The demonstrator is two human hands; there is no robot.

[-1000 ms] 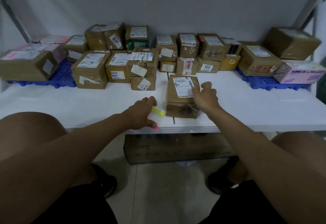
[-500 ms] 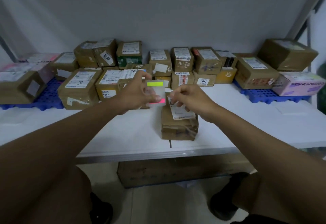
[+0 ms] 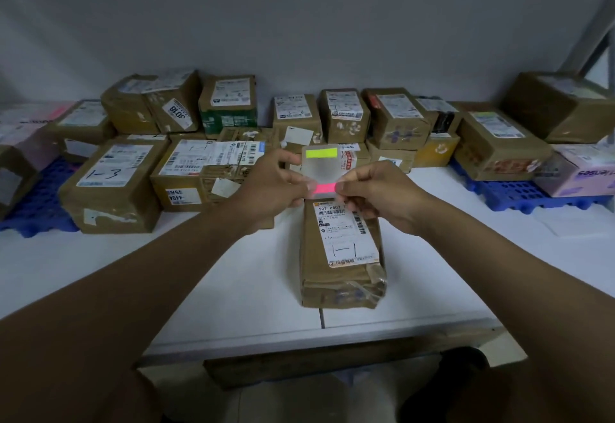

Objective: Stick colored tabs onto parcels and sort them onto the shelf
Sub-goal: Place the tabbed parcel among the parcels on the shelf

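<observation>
White table [image 3: 233, 289], wide, loaded along the back with a row of taped cardboard parcels [image 3: 113, 186] on blue pallets [image 3: 519, 194]. Alone near the front edge, one brown parcel [image 3: 341, 256], label up. Just above its far end, a clear tab sheet [image 3: 321, 169], pinched by left hand [image 3: 273, 186]. Right hand [image 3: 382, 196] grip closed on the pink tab [image 3: 324, 188]; green tab [image 3: 321, 153] at top.

Front parcel [image 3: 342, 256] label reads "507 P802" at top, with handwritten "1—1" lower down. Left brown box [image 3: 111, 186] has handwritten "1-3" on its label; box beside it [image 3: 186, 179] carries an upside-down sticker "4404". Back-row box [image 3: 174, 104] sticker reads "J018" rotated; pink box [image 3: 580, 169] at right shows "lenses" upside down.
</observation>
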